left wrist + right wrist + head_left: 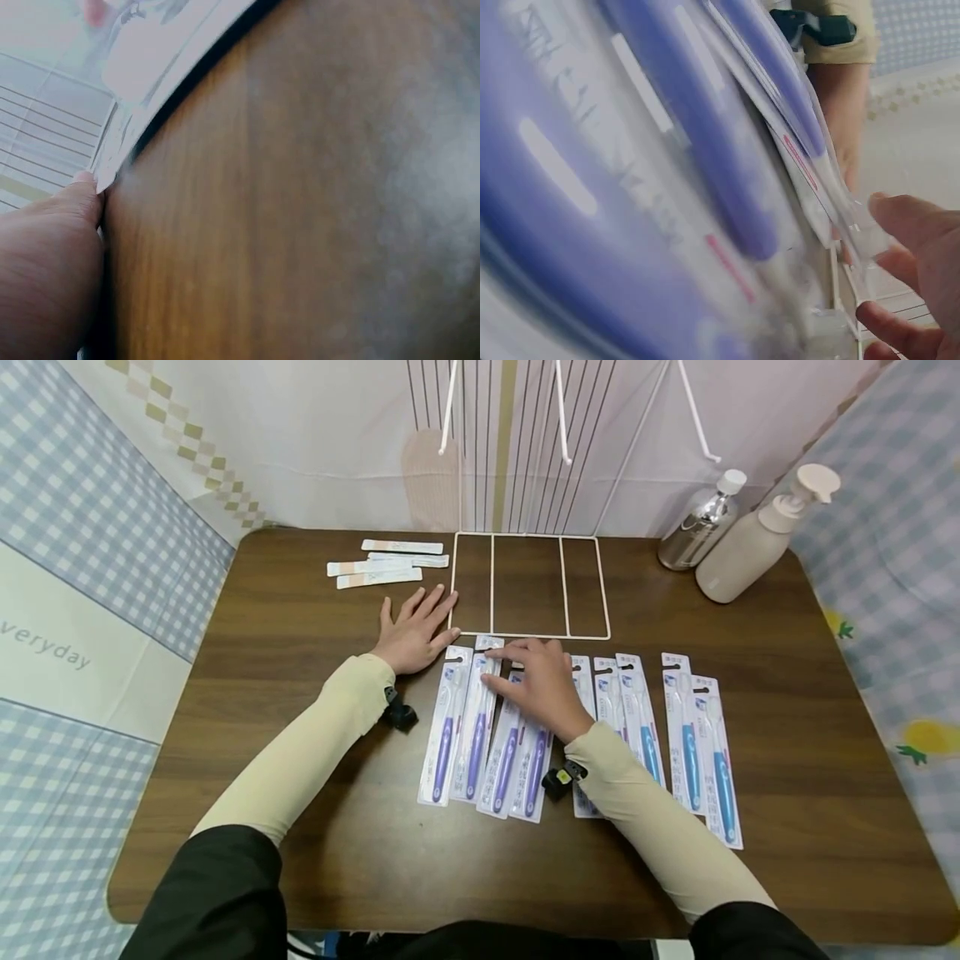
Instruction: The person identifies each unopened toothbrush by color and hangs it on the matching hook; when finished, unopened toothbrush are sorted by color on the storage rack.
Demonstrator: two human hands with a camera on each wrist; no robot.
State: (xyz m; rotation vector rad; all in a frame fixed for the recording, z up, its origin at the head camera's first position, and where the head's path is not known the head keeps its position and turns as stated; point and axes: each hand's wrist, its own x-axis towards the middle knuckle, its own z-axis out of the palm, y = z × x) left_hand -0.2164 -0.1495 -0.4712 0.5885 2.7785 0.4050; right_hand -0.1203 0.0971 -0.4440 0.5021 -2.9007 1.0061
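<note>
Several packaged toothbrushes with purple handles (445, 752) lie side by side on the brown table, tops pointing away from me. My right hand (547, 685) is over their upper ends, thumb and forefinger apart at the top of the second pack (477, 735) from the left. In the right wrist view, the fingertips (877, 311) are close to the clear packaging; whether they touch it cannot be told. Flat on the table, my left hand (416, 639) spreads its fingers by the left side of a white wire rack (532, 636), thumb near the top of the leftmost pack.
Blue-handled toothbrush packs (690, 760) lie to the right, some partly under the right forearm. White prongs (563, 435) of the rack stick out above the table. Slim sachets (378, 578) lie back left. A silver bottle (693, 531) and a beige pump bottle (742, 556) stand back right.
</note>
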